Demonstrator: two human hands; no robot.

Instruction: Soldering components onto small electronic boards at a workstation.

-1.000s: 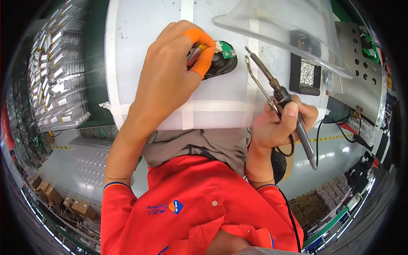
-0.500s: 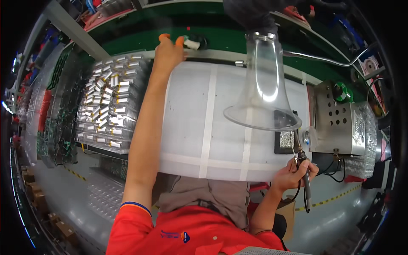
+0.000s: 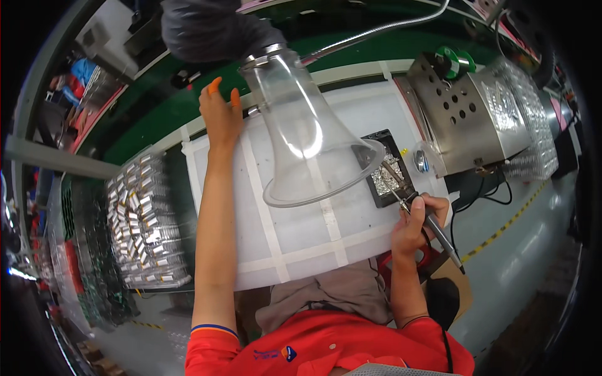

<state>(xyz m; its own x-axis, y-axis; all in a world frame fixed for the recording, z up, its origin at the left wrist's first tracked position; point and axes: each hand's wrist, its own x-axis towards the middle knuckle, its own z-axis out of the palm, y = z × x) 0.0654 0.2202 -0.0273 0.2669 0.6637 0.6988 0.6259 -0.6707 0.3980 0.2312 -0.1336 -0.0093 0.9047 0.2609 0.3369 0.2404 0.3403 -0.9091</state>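
Left hand: the left hand (image 3: 221,119), two fingertips in orange covers, is reached out at the far edge of the white surface (image 3: 301,233); fingers spread apart, nothing seen in its grasp.
Dark item: a small dark item (image 3: 183,79) with a pale part lies on the green strip (image 3: 150,103) beyond the white surface, ahead and to the left of the left fingertips, apart from them; detail too small to tell.
Right hand: the right hand (image 3: 411,230) grasps the soldering iron (image 3: 441,237) by its grey handle, thumb uppermost.
Iron tip: directed over the black tray; contact with the contents cannot be confirmed.
Black tray: the black tray (image 3: 385,202), rectangular, stands at the right of the white surface, filled with silvery metal shreds (image 3: 386,178).
Round container: a small clear round container (image 3: 433,160) sits just beside the tray; its contents cannot be identified.
Left trays: clear plastic trays (image 3: 170,252), stacked, carrying many silver pieces (image 3: 133,202) with yellowish ends, some lying askew.
Right trays: clear moulded trays (image 3: 535,125), stacked beside the perforated metal box (image 3: 458,130); contents cannot be made out.
Funnel: the clear funnel (image 3: 307,141) hangs over the white surface, its rim partly overlapping the black tray in view.
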